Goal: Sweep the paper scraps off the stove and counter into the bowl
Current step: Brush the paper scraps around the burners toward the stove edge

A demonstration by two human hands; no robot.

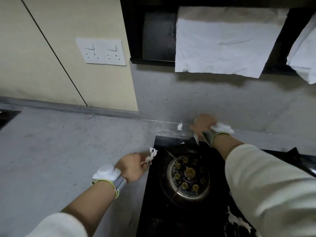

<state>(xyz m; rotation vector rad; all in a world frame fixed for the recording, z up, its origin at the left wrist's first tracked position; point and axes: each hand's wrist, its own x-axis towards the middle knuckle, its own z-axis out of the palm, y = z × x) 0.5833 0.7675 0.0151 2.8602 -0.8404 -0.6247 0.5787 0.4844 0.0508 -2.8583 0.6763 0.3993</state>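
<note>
- The left hand point(132, 168) sits in the lower middle of the frame, at the left edge of the black stove point(152, 194), its fingers bunched together and pinching a crumpled paper scrap point(150, 157) that sticks out toward the stove's upper left corner
- The right hand point(202, 124) is up in the middle right of the frame, at the back edge of the stove where the grey tabletop point(59, 151) meets the wall; its fingers are curled downward and a thin white strip of paper point(196, 136) hangs below them, though whether they pinch it I cannot tell
- A small loose scrap point(179, 126) lies on the tabletop just to the left of the right hand, apart from it
- More torn white paper point(236, 221) lies at the lower right of the frame on the stove, partly hidden by the right sleeve point(266, 185)
- The round burner point(189, 176) sits between the two arms, in the middle of the stove
- Both wrists carry a yellow-green band with a white wad tucked by it
- No bowl shows anywhere in the frame
- At the upper right, two white paper sheets point(220, 43) hang from a black hood; a double socket point(101, 52) is on the cream wall at the upper left
</note>
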